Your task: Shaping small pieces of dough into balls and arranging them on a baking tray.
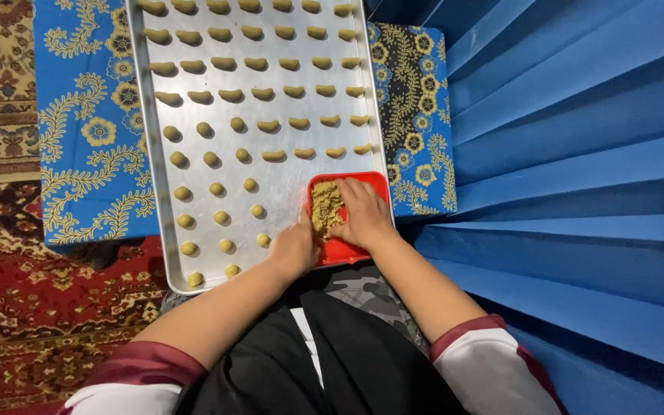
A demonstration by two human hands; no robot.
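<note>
A red plastic container [356, 183] sits on the near right corner of a large metal baking tray [270, 180]. A lump of tan dough [325, 207] lies inside it. My right hand [363, 215] reaches into the container, its fingers pressing on the dough. My left hand [295, 247] rests against the container's left edge, touching the dough's near side. Rows of small dough pieces cover the tray: curved crescents [274, 125] toward the far side, round balls [217, 188] nearer to me on the left.
The tray lies on a blue cloth with yellow floral print [90, 146]. A patterned red carpet [32, 307] spreads to the left. Blue pleated fabric [578, 177] rises on the right.
</note>
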